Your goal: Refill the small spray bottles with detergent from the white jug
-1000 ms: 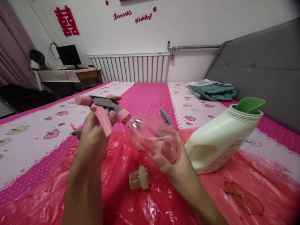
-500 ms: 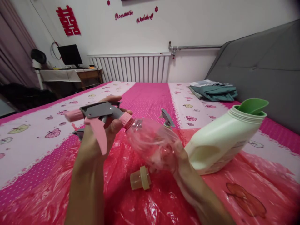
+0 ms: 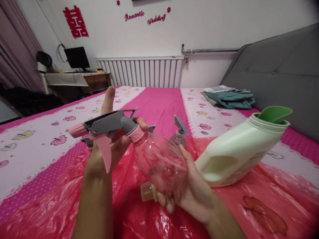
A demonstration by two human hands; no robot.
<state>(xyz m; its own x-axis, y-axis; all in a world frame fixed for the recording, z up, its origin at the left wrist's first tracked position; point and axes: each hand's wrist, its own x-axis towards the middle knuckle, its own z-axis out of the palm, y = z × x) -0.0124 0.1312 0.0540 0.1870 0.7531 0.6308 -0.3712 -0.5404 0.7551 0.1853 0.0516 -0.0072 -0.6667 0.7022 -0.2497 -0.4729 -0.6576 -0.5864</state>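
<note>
A clear pink spray bottle [image 3: 159, 159] with a grey and pink trigger head [image 3: 109, 122] lies tilted between my two hands, its nozzle pointing left. My left hand [image 3: 118, 149] pinches the pink collar at the neck, with one finger raised behind the head. Cupped under and around the round base of the bottle is my right hand [image 3: 196, 196]. Just below, a translucent yellowish cap [image 3: 148, 192] rests on the red plastic sheet [image 3: 134, 219], partly covered by my right fingers and the bottle.
To the right, a pale green jug [image 3: 229, 152] with a green spout [image 3: 275, 114] leans on the sheet. Behind my hands stands another spray bottle [image 3: 179, 131]; a further grey sprayer part [image 3: 87, 142] shows at left. Folded clothes [image 3: 231, 98] lie farther back on the bed.
One left finger has lifted upright behind the trigger head. My right hand has shifted lower around the bottle's base. The bottle has dipped slightly, and the view has moved a little.
</note>
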